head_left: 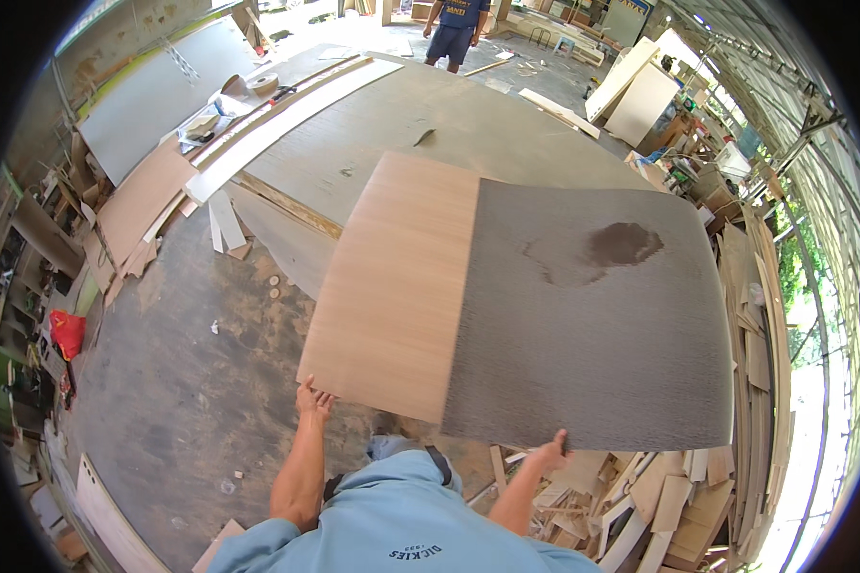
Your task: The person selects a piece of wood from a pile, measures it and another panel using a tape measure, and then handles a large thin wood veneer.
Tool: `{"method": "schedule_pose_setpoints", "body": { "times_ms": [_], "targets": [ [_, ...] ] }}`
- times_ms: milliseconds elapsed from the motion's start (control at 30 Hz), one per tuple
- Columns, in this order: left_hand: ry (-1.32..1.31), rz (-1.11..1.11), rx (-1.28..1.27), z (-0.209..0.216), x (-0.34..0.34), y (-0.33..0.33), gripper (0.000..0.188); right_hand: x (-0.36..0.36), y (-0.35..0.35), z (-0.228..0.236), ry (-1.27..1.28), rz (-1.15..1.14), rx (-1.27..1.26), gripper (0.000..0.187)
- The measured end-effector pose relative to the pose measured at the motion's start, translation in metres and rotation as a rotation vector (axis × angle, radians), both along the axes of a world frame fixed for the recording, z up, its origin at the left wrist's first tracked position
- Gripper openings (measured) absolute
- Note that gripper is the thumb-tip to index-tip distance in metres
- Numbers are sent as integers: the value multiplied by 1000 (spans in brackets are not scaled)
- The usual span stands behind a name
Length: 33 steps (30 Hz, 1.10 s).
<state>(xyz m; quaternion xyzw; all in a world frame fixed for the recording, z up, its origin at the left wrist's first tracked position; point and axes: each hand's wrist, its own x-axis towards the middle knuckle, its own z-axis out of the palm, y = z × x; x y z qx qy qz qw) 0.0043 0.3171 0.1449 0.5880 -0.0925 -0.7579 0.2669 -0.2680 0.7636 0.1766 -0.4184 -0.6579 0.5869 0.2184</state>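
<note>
In front of me is a light wood-grain panel, its far end over the worktable. Against its right side lies a dark grey-brown sheet, slightly curved, with a dark brown stain near its far right. Whether the sheet overlaps the panel or only meets its edge, I cannot tell. My left hand grips the panel at its near left corner. At the sheet's near edge, my right hand has its thumb on top, the other fingers mostly hidden underneath.
The large worktable carries long white strips, tape rolls and a small curled scrap. Wood offcuts pile up at the near right. Boards lean along both sides. Beyond the table stands another person.
</note>
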Motion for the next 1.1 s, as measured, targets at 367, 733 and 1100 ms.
{"method": "schedule_pose_setpoints", "body": {
  "times_ms": [367, 733, 1100],
  "targets": [
    [-792, -877, -645, 19, -25, -91, 104, -17, -10, 20, -188, 17, 38, 84],
    [-18, -815, -720, 21, -31, -128, 34, -31, 41, 10, 131, -50, -98, 54],
    [-237, -792, -1047, 255, 11, -138, 18, 51, -21, 78, 89, 54, -180, 69]
  ]
}}
